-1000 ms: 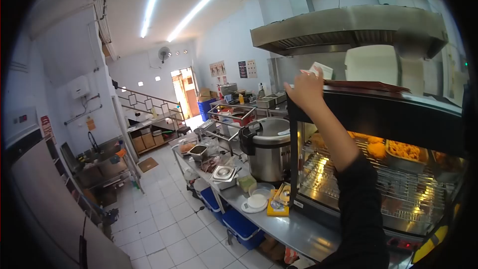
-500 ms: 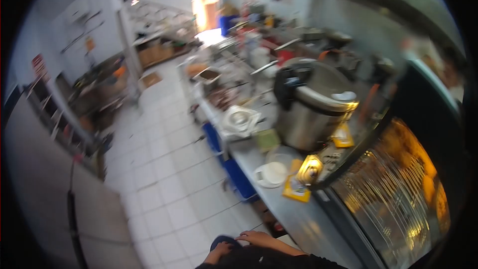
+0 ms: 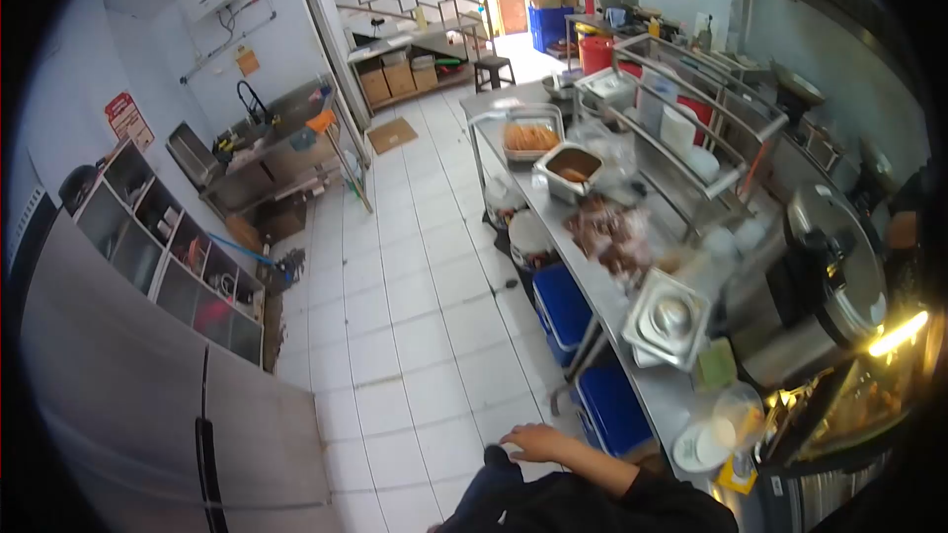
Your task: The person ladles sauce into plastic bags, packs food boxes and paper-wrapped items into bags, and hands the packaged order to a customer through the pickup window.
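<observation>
My right hand (image 3: 534, 442) is in front of my body at the bottom of the view, above the white tiled floor. Its fingers are stretched forward and slightly bent, with nothing visible in them. Just below the fingertips is dark blue clothing (image 3: 491, 484), apparently my trouser leg. My left hand is out of view. To the right of my right hand are a blue cooler box (image 3: 614, 415) under the steel table (image 3: 657, 390) and, on the table's near end, a white lid (image 3: 699, 446).
On the table stand stacked steel pans (image 3: 669, 318), a pan of brown sauce (image 3: 574, 170), bagged brown food (image 3: 607, 237) and a big steel cooker (image 3: 800, 286). A glowing glass cabinet (image 3: 849, 405) is at right. A steel fridge (image 3: 148, 395) and shelves (image 3: 168, 237) line the left.
The view has swung left and sharpened, so the table and cooker sit further right and the fridge and sink show more. My left hand has dropped out of view; my right hand remains low in front.
</observation>
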`<state>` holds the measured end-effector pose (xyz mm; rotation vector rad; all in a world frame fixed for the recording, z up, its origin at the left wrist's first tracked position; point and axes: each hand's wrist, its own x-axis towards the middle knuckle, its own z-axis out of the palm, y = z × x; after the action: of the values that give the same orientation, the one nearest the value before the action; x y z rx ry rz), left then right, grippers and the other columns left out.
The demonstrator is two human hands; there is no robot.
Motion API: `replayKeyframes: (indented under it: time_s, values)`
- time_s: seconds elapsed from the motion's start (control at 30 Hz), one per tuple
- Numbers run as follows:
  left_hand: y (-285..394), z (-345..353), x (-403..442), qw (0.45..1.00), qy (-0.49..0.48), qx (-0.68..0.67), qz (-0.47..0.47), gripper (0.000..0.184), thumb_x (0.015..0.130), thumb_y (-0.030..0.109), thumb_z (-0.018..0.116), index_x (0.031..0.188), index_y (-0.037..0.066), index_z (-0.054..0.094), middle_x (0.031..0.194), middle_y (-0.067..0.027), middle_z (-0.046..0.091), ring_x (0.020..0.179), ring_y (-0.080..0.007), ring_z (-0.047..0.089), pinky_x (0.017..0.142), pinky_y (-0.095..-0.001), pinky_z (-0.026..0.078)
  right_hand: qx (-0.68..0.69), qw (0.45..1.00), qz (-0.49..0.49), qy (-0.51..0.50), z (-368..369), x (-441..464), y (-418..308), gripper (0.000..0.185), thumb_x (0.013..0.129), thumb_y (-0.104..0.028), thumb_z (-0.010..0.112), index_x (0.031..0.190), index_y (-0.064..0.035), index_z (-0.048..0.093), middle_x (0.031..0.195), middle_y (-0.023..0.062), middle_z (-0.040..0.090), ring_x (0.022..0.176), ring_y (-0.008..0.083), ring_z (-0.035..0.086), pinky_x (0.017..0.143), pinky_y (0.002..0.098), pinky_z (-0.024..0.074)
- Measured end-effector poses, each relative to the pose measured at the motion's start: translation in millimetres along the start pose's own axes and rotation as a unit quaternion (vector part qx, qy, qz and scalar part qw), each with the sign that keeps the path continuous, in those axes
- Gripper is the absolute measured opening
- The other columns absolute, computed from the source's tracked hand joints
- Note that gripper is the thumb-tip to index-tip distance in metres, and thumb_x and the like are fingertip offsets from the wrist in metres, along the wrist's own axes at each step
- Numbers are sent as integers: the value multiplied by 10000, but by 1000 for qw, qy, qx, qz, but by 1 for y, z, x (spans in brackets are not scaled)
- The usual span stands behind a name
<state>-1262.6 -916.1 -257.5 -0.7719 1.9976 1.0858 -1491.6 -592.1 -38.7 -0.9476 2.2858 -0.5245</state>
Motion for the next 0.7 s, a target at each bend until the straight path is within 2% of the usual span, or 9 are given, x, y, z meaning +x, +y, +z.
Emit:
replayKeyframes:
  time_s: [0.13, 0.27, 0.3, 0.33, 0.37, 0.43, 0.5, 0.6, 0.7]
  values:
    - [97, -76, 73, 999, 17, -35, 18, 326, 853, 256, 563, 1069, 25, 640, 1043, -164, 656, 940, -299, 619, 837, -384, 483, 119, 986, -44, 108, -89, 63, -9, 391, 880, -371, 560, 1226, -190, 545, 1186, 115, 573, 1084, 307, 559, 899, 411, 463]
    - [202, -135, 151, 996, 27, -52, 60, 323, 850, 236, 565, 1087, 27, 633, 1029, -161, 659, 909, -284, 627, 815, -375, 492, 141, 961, 82, 221, -155, 86, 55, 396, 874, -332, 590, 1213, -130, 555, 1186, 130, 576, 1105, 311, 544, 921, 387, 449]
    - [224, -147, 170, 995, 32, -58, 69, 323, 849, 231, 566, 1091, 27, 631, 1026, -160, 660, 901, -280, 628, 810, -372, 494, 109, 930, 79, 343, -156, 97, 86, 420, 864, -282, 608, 1240, -112, 529, 1142, 130, 584, 1022, 276, 581, 869, 369, 474]
    - [243, -158, 190, 995, 38, -63, 74, 323, 849, 227, 566, 1096, 28, 629, 1022, -159, 661, 893, -276, 630, 805, -370, 496, 76, 883, 75, 458, -173, 109, 98, 453, 854, -233, 627, 1266, -94, 503, 1098, 130, 592, 939, 242, 619, 816, 352, 499]
    - [260, -165, 208, 994, 44, -67, 79, 323, 848, 222, 567, 1100, 29, 627, 1019, -159, 662, 886, -272, 632, 799, -368, 498, 256, 811, 120, 513, -189, 119, 113, 505, 855, -183, 622, 1317, -99, 438, 1035, 110, 576, 816, 193, 605, 707, 324, 509]
    - [289, -174, 242, 992, 61, -77, 82, 325, 846, 212, 568, 1109, 30, 623, 1012, -157, 664, 870, -264, 636, 788, -363, 502, 541, 549, 109, 628, -218, 142, 159, 666, 880, -81, 567, 1439, -143, 211, 887, 44, 490, 549, 74, 484, 431, 228, 450]
    - [316, -183, 267, 987, 89, -90, 104, 326, 845, 202, 569, 1118, 31, 619, 1005, -156, 665, 854, -256, 640, 778, -358, 507, 551, 363, 67, 748, -265, 156, 202, 697, 913, -97, 544, 1458, -168, 115, 845, 27, 474, 499, 80, 441, 386, 222, 416]
    - [412, -194, 297, 969, 70, -98, 216, 314, 845, 144, 554, 1132, 29, 611, 963, -137, 663, 773, -194, 631, 718, -326, 517, 478, 350, 98, 799, -323, 158, 258, 774, 878, -81, 614, 1460, -191, 115, 759, 2, 442, 495, 61, 406, 396, 192, 381]
    - [575, -189, 293, 840, 36, 172, 513, 306, 845, 98, 583, 1147, 49, 596, 1082, -140, 616, 1040, -291, 579, 915, -385, 453, 318, 496, 180, 788, -355, 153, 310, 498, 814, -39, 685, 1270, -90, 490, 734, -43, 386, 574, 32, 400, 465, 175, 371]
